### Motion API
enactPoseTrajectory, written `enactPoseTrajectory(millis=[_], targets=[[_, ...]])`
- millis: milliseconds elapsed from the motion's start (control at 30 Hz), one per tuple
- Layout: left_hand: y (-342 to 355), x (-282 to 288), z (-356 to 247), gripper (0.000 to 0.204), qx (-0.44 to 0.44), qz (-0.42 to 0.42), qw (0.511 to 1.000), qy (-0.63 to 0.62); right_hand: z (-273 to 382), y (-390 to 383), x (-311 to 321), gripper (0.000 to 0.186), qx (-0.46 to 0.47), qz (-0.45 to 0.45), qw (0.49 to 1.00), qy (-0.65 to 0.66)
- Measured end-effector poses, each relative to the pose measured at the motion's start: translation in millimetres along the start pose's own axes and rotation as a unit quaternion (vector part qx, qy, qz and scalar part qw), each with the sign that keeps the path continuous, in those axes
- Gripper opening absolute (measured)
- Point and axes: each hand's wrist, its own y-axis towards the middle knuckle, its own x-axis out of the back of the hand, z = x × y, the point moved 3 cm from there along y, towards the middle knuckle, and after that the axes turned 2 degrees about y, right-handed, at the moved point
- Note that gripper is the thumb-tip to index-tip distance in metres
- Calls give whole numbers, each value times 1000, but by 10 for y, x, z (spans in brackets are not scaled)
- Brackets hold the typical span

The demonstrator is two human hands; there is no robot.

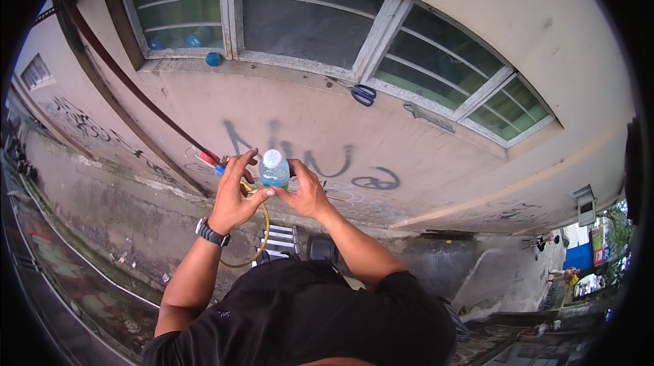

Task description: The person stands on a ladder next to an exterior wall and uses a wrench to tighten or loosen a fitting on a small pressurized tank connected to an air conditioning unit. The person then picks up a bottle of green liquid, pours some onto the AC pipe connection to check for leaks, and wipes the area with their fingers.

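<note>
A small clear bottle (274,174) with a white cap stands upright in front of my chest, showing bluish contents and a green band low down. My right hand (310,192) is closed around its right side, thumb across the lower front. On the other side, my left hand (235,197) has its fingers raised and apart. Its thumb reaches to the bottle's base, beside the right thumb; whether it presses there I cannot tell. A dark watch (212,232) is on my left wrist.
Blue-handled scissors (363,95) and a round blue object (213,58) rest on the window sill. A yellow hose (263,238) hangs left of my body, near a ladder with pale steps (279,235). The graffiti-marked wall (409,148) stands ahead.
</note>
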Motion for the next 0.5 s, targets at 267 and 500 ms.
enactPoseTrajectory(millis=[267, 500], targets=[[109, -276, -102, 65, -48, -144, 986, 60, -28, 34, -126, 53, 75, -62, 994, -51], [39, -179, -31, 57, -70, -140, 979, 132, -1205, 1081, 1642, 68, 30, -132, 935, -327]])
